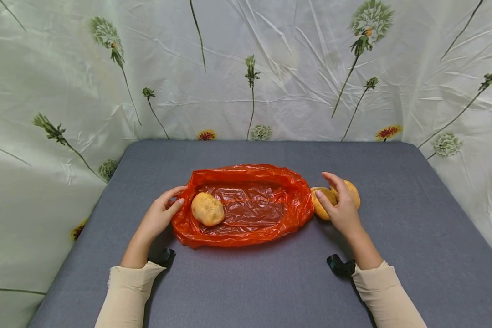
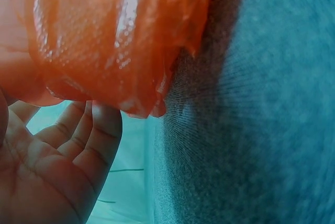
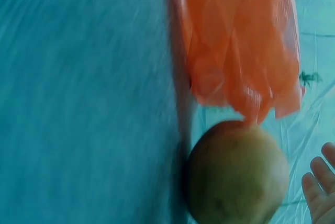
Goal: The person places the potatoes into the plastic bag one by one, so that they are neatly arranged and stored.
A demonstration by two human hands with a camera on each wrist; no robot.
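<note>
In the head view, a red bag (image 1: 250,238) lies open on the grey table (image 1: 246,282), its mouth facing up and its rim crumpled. Inside it, at the left end, sits a rounded yellow fruit (image 1: 207,209). Two more of these lie just outside the bag's right end: a nearer fruit (image 1: 320,210) right beside the bag, and a farther fruit (image 1: 354,196) behind and to its right. The left hand (image 1: 158,215) is at the bag's left end, its thumb and fingers apart and bent, fingertips at the rim; it has no visible hold on it. The right hand (image 1: 345,213) is over the two outer fruits, thumb and forefinger spread wide, gripping neither as far as can be seen. Both arms wear cream sleeves (image 1: 127,296), and a patterned cloth (image 1: 229,109) hangs behind the table. In the left wrist view, the bag's side fills the upper part, with the left fingers extended below and partly behind it; their tips are hidden. In the right wrist view, a fruit rests on the table under the bag's hanging corner, which touches it; the visible right fingers are apart from both.
</note>
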